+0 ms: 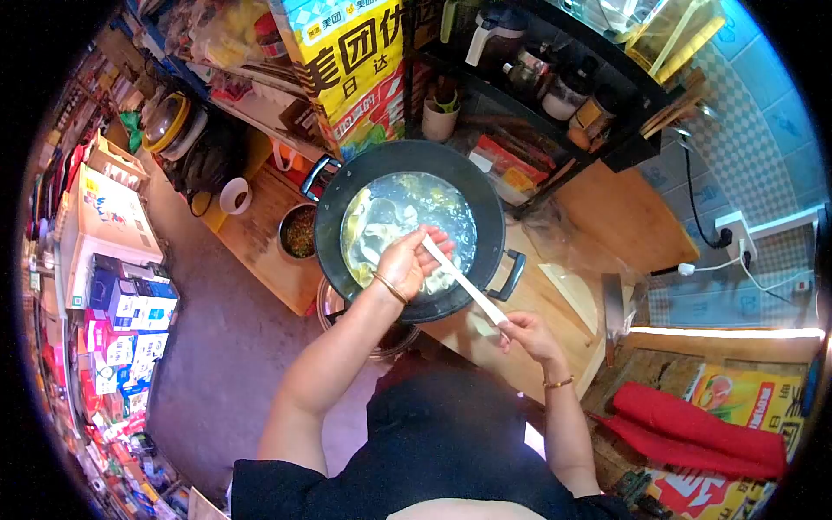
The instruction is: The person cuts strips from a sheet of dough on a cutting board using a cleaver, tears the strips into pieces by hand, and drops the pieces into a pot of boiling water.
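Observation:
A wide black wok (411, 156) holds steaming, cloudy water with pale, flat noodle pieces (381, 227) in it. Stretched slantwise over the wok's near side and rim is a long white strip of dough (464, 282). Its upper end lies at my left hand (414, 263), which is turned palm up above the water, with the thumb and fingers around the strip. Beyond the rim, at the lower right, my right hand (527, 336) pinches the other end between thumb and fingers.
Left of the wok sits a bowl of chopped, reddish-green food (298, 230). A cleaver (614, 310) stands at the right edge of the wooden board (555, 290). Jars fill the black shelf (485, 95) behind. Red cloth (698, 429) lies at lower right; stacked boxes (117, 234) line the left.

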